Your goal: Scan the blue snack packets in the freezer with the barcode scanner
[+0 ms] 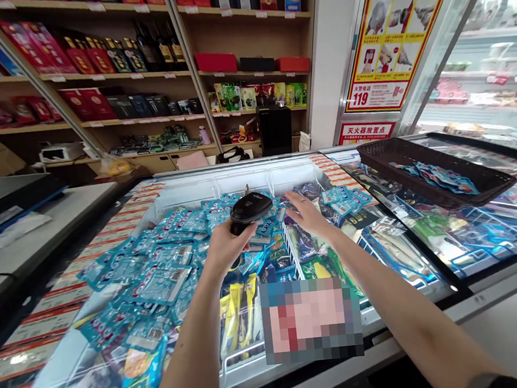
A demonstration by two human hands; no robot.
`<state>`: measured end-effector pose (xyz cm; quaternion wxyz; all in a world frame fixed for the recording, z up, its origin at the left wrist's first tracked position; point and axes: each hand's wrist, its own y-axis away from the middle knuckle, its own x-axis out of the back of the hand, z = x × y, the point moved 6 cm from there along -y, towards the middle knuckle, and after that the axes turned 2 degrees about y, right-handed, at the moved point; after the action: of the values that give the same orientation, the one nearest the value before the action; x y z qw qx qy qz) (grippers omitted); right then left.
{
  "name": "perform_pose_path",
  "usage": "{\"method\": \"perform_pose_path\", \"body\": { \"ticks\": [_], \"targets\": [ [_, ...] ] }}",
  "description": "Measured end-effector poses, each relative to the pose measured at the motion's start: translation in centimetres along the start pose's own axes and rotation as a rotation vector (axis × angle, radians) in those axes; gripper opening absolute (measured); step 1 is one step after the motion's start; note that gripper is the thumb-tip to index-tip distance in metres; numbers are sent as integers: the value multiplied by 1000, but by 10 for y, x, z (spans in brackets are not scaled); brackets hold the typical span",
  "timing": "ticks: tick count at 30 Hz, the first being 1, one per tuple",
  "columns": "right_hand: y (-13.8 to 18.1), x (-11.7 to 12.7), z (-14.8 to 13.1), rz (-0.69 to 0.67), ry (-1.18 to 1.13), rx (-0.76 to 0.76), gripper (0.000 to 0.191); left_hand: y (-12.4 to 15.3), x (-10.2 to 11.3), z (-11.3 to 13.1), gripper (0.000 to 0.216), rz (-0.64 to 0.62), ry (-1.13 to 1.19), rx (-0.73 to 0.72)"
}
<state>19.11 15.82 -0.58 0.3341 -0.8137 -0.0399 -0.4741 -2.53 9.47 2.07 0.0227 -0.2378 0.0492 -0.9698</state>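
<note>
My left hand (231, 242) is wrapped round the handle of a black handheld barcode scanner (251, 208), which sits above a spread of small blue packets (156, 271). Off to the right of the scanner, my right hand (307, 215) reaches forward with fingers stretched out, and nothing shows in it. Blue packets lie to its left, and a small group of similar packets (345, 199) lies to its right. I cannot tell whether the right fingertips touch anything. The packets are spread over the glass top of a chest freezer (175, 187), with yellow packs (240, 318) visible inside it.
A dark brown basket (482, 197) holding more blue packets (440, 176) rests on the freezer at the right. Shelves (246, 67) of boxes and bottles stand behind. A counter (71, 203) is at the left. One front patch is pixelated.
</note>
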Motion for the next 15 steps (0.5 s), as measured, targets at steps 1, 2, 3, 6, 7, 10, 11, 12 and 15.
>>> {"method": "perform_pose_path", "body": {
  "ticks": [1,2,3,6,7,10,11,12,15],
  "targets": [
    [-6,-10,-6,-57,0,35,54,1,0,1,41,-2,-7,-1],
    [-11,-19,-10,-113,11,54,53,1,1,3,42,-5,-14,-4],
    [-14,-26,-12,-161,30,62,51,2,1,4,43,-9,-16,-6],
    [-14,-34,-6,-202,86,15,46,4,2,6,43,-16,-2,1],
    [-12,-33,-1,-182,98,-17,47,4,2,7,43,-16,1,3],
    [-4,-26,9,-129,114,-91,45,5,2,7,42,-10,-9,-3],
    [-3,-25,11,-125,117,-104,43,5,2,7,42,-7,-11,-6],
    [-4,-24,13,-116,121,-121,41,6,1,7,41,-6,-11,-7],
    [-14,-25,9,-98,111,-119,41,10,-1,9,40,-21,-10,-15]
  ]
}}
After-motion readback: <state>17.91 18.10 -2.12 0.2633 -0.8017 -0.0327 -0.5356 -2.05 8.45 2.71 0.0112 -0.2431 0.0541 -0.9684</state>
